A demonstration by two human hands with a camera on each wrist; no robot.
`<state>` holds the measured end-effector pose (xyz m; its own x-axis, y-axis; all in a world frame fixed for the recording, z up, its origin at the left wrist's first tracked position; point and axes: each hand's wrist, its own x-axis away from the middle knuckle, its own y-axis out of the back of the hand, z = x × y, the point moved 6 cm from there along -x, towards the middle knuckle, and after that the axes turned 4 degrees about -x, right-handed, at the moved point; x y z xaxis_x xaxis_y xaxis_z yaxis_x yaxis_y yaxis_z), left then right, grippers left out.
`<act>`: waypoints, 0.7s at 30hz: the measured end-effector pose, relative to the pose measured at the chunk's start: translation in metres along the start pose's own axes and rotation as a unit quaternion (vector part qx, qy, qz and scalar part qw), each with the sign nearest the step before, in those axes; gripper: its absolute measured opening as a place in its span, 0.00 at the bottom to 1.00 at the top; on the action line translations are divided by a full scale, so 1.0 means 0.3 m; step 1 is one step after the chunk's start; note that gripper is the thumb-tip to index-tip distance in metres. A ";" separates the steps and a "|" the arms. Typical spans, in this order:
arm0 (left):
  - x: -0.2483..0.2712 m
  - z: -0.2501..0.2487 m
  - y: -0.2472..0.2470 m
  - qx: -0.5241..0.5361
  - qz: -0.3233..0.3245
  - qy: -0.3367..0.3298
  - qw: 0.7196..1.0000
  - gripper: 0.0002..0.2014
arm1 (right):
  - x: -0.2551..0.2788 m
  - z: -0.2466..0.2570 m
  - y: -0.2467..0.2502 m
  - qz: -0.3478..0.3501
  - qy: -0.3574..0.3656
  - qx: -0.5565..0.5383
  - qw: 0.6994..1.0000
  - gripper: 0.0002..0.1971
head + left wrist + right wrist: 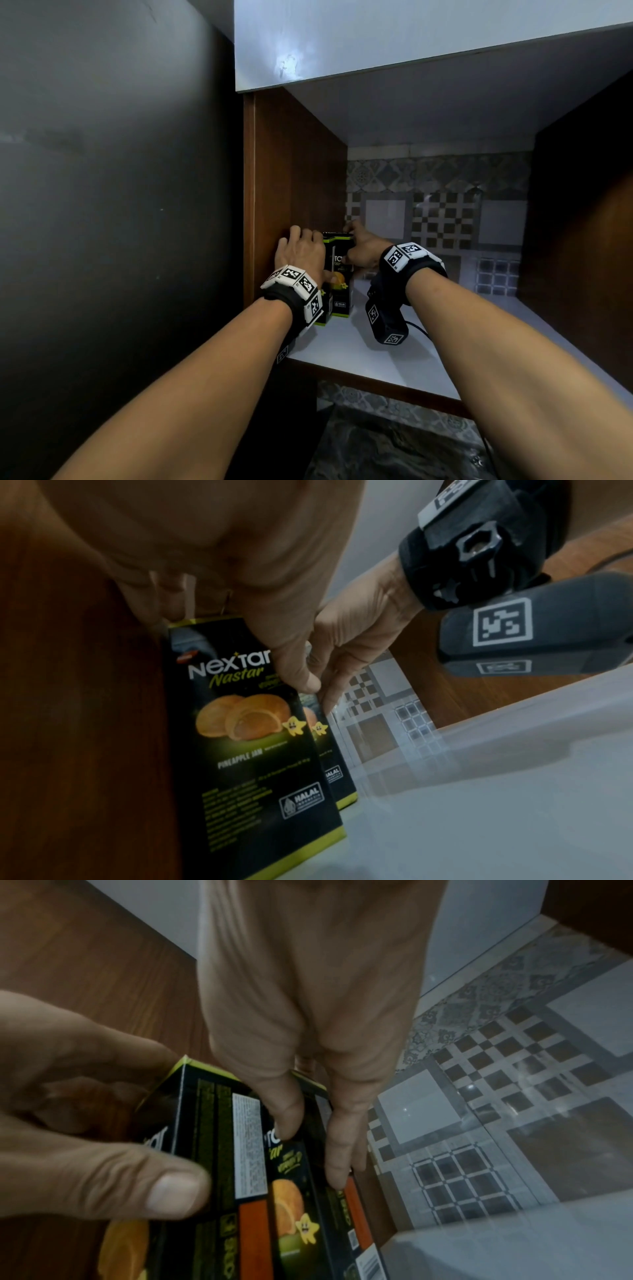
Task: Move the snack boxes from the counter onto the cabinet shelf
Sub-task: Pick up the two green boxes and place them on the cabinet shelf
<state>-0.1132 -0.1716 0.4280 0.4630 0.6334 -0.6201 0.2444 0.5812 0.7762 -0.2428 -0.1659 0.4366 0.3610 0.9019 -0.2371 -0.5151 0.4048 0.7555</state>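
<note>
Two black-and-green snack boxes stand upright, one behind the other, on the white cabinet shelf (359, 349) against its left wooden wall. My left hand (301, 250) grips the front box (257, 737) from above, thumb on its printed face. My right hand (363, 250) holds the rear box (340, 274) near its top, its fingers (284, 1112) lying down the box's face and right side. In the right wrist view the rear box (294, 1191) sits close behind the front box (205, 1137). The left wrist band hides most of the front box in the head view.
The brown wooden side wall (298, 171) touches the boxes on the left. A patterned tile wall (438, 205) backs the shelf, and white shelf surface stretches right to the dark cabinet wall (582, 240). An upper white shelf (411, 44) hangs overhead. A dark marbled counter (394, 445) lies below.
</note>
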 end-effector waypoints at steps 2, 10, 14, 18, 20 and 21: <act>0.001 0.002 -0.003 0.004 0.010 -0.007 1.000 0.42 | 0.001 0.007 -0.009 0.007 0.001 -0.011 1.000 0.34; 0.006 0.007 -0.011 0.009 0.013 -0.014 1.000 0.48 | 0.026 0.025 -0.063 0.042 0.009 0.007 0.999 0.53; 0.016 0.007 -0.017 0.011 0.000 -0.016 1.000 0.52 | 0.031 0.012 -0.079 0.046 0.007 -0.013 0.999 0.59; 0.033 0.007 -0.016 0.013 -0.016 -0.022 1.000 0.56 | 0.055 0.014 -0.085 0.058 -0.007 -0.027 0.998 0.60; 0.055 0.009 0.000 0.016 -0.026 -0.025 0.999 0.55 | 0.103 0.025 -0.063 0.051 -0.004 -0.027 0.998 0.56; 0.071 0.010 0.014 0.017 -0.031 -0.027 0.999 0.54 | 0.131 0.033 -0.043 0.036 0.004 -0.019 0.999 0.54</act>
<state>-0.0998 -0.1571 0.4185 0.4911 0.5677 -0.6607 0.3032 0.5996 0.7406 -0.2143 -0.1373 0.4236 0.3162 0.9300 -0.1871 -0.5688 0.3437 0.7472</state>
